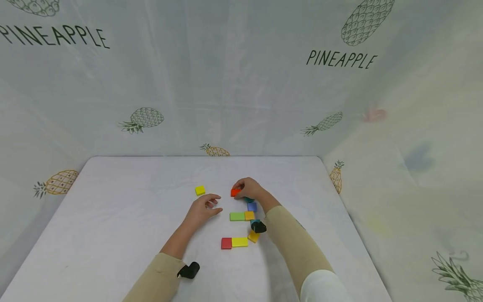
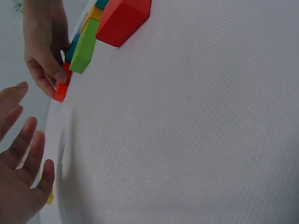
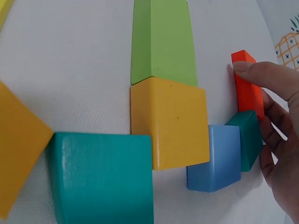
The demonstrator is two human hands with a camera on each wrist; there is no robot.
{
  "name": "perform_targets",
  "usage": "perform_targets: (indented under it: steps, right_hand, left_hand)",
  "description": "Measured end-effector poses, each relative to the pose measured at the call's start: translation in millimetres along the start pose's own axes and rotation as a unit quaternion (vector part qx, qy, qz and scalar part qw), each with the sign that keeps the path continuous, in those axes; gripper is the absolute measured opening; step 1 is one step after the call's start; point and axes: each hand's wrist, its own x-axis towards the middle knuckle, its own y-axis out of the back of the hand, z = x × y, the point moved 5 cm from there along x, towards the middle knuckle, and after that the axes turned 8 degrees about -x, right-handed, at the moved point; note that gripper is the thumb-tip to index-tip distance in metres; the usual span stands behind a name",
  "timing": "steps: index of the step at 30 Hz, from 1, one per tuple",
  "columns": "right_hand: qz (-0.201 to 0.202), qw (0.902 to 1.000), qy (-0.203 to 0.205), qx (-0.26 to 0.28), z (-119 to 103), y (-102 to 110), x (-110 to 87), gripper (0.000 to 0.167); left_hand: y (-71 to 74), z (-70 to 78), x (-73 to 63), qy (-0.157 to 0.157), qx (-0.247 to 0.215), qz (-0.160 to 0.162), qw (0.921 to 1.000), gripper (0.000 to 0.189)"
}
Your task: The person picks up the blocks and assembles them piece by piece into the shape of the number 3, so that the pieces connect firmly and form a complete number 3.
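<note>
My right hand (image 1: 250,188) pinches an orange-red block (image 3: 246,86) at the far end of a row of blocks. That block's end meets a dark teal block (image 3: 251,140), beside which the right fingers curl. A blue block (image 3: 215,161) comes after it, then an amber block (image 1: 249,215) with a long light-green block (image 1: 237,217) extending left. My left hand (image 1: 203,209) hovers left of the row, fingers spread and loosely bent, holding nothing. Just beyond it lies a yellow block (image 1: 200,190).
Nearer the body, another teal block (image 3: 103,177) is partly hidden by the right wrist's black camera (image 1: 258,227) in the head view. A tilted amber block (image 1: 253,236), a long yellow block (image 1: 239,242) and a red block (image 1: 226,243) follow. A pineapple-print curtain (image 1: 241,84) surrounds the white table (image 1: 124,218).
</note>
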Motion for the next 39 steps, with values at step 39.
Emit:
perform_targets:
  steps: [39]
  right_hand:
    - [0.025,0.9972,-0.01,0.07,41,15,-21.2,0.021]
  left_hand:
    - [54.7,-24.8,24.6,0.007,0.072,0.06,0.9956,0.041]
